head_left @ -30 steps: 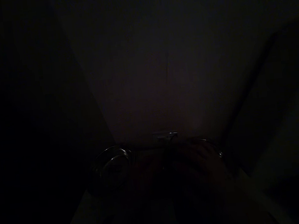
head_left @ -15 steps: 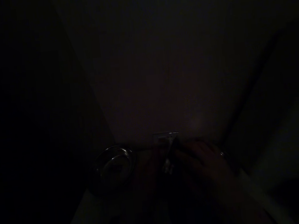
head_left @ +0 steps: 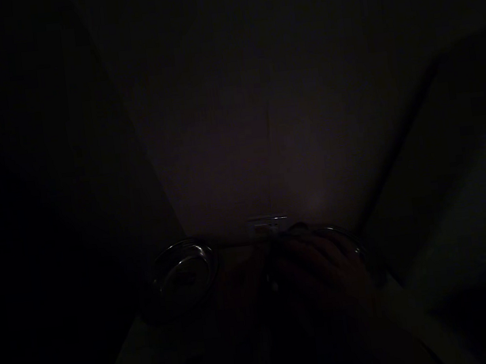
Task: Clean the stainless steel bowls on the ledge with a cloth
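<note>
The scene is very dark. My right hand (head_left: 327, 263) is bent around a dark thing with a few glints (head_left: 275, 286), whose kind I cannot make out. On the other side of it, my left hand (head_left: 240, 278) shows only as a faint shape, its fingers lost in the gloom. A shiny round metal dish (head_left: 210, 260) stands left of my left hand. Behind my right hand curves another shiny rim (head_left: 335, 229), mostly covered by the hand.
A small pale plate, like a wall socket (head_left: 267, 220), sits low on the wall (head_left: 240, 159) behind the hands. The light countertop (head_left: 126, 356) shows at the lower left. A dark slanted edge (head_left: 400, 148) rises at the right.
My right hand has shifted slightly left and turned flatter over the dark thing. The glinting part has dropped and shows less. More of the rim behind the hand is visible.
</note>
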`<action>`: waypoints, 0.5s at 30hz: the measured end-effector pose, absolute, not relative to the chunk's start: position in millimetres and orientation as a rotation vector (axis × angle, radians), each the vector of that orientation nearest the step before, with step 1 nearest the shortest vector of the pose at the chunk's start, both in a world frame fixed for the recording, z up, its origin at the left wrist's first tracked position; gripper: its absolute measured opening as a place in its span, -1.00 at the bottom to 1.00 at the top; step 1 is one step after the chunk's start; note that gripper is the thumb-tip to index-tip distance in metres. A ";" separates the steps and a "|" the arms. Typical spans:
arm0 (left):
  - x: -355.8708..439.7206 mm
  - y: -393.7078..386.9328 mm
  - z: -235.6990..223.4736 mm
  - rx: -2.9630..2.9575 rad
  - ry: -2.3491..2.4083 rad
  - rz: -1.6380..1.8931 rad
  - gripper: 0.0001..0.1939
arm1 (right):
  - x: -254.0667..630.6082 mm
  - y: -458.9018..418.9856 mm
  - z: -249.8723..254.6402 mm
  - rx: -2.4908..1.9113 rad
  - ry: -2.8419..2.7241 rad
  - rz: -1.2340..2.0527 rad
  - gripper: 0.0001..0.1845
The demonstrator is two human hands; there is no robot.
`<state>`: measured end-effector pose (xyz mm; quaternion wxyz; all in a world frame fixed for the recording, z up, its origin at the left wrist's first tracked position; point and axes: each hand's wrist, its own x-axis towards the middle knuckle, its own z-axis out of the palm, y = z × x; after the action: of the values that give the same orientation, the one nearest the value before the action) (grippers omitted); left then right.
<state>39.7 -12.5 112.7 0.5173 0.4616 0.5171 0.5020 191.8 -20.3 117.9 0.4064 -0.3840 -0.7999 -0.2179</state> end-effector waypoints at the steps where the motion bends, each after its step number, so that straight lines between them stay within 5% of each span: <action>1: 40.5 -13.0 112.4 1.106 1.252 1.206 -0.68 | 194.7 -20.2 120.2 -0.999 -2.021 -0.541 -0.73; 15: 47.7 -14.7 132.3 0.986 1.336 1.230 -0.65 | 213.6 -13.4 126.9 -1.110 -2.006 -0.464 -0.71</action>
<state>47.7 -14.7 132.3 0.5119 0.4100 0.5555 0.5112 213.6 -13.4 126.9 0.3905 -0.4368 -0.7896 -0.1826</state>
